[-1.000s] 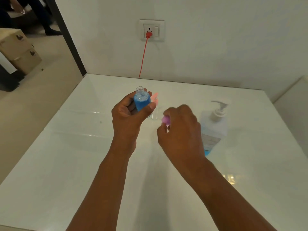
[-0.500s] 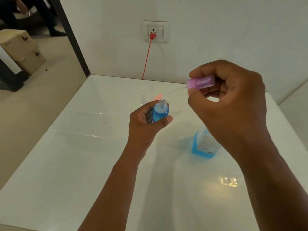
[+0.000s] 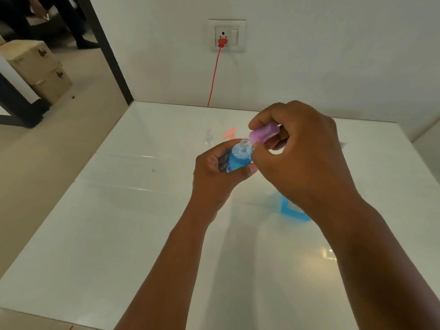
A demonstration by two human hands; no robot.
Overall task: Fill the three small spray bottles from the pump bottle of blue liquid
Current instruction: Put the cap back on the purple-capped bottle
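Observation:
My left hand (image 3: 212, 173) grips a small clear spray bottle (image 3: 239, 157) filled with blue liquid, its neck uncapped. My right hand (image 3: 302, 158) pinches a pink spray cap (image 3: 263, 135), tilted, right above and beside the bottle's mouth. The pump bottle of blue liquid (image 3: 291, 210) stands on the white table (image 3: 119, 234) behind my right wrist; only its blue bottom corner shows. Further back, a faint clear small bottle (image 3: 209, 136) and an orange-pink object (image 3: 229, 133) stand on the table, both blurred.
A red cord (image 3: 214, 77) runs from a wall socket (image 3: 226, 35) down behind the table's far edge. Left of the table are a dark post (image 3: 107, 51), beige floor and cardboard boxes (image 3: 38, 67). A person's legs show at the top left.
My right hand has come down and to the left with the pink cap, from high above the table to the bottle's mouth. My left hand holds the bottle in about the same spot.

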